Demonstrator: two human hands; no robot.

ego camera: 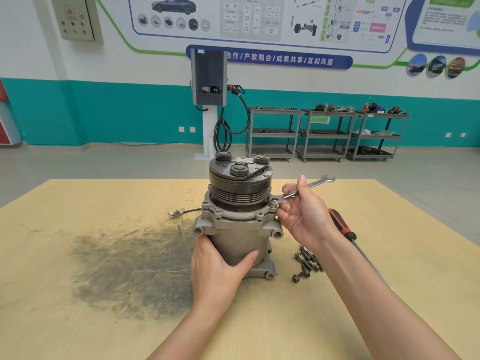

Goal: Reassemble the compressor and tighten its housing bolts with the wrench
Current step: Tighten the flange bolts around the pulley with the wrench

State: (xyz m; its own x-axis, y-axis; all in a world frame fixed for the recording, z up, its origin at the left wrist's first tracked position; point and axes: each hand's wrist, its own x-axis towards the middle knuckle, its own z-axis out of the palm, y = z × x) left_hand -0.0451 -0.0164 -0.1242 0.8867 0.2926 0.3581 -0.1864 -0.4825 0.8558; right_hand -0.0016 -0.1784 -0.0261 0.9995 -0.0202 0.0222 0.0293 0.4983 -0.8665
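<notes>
While left hand point(218, 266) steadies compressor point(240, 216), right hand point(304, 216) holds wrench point(309, 187).

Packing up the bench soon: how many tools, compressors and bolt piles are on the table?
Hand tools: 2, the wrench in the right hand and the screwdriver
Compressors: 1, steadied by the left hand
Loose bolt piles: 1
Total: 4
</notes>
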